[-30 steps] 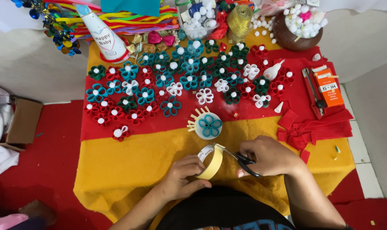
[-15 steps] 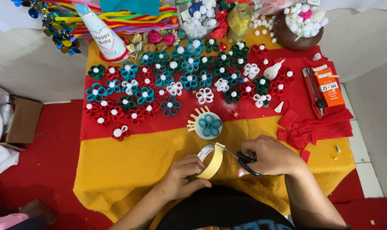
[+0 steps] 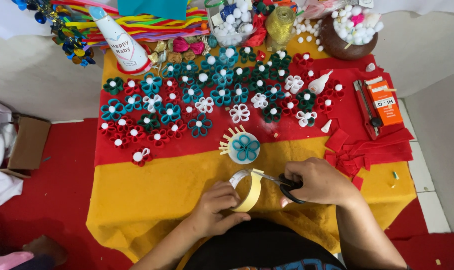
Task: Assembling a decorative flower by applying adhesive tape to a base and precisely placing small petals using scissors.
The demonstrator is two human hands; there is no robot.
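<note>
My left hand pinches a curled strip of yellow paper over the yellow cloth. My right hand grips black-handled scissors, whose blades reach the top of the strip. Just beyond the strip lies a white disc with a teal paper flower and short yellow strips fanned at its left edge.
Many red, teal, green and white paper flowers cover the red cloth. An orange box and a red cutter lie at the right, above folded red felt. A white glue bottle, a cone hat and a brown bowl of pom-poms stand at the back.
</note>
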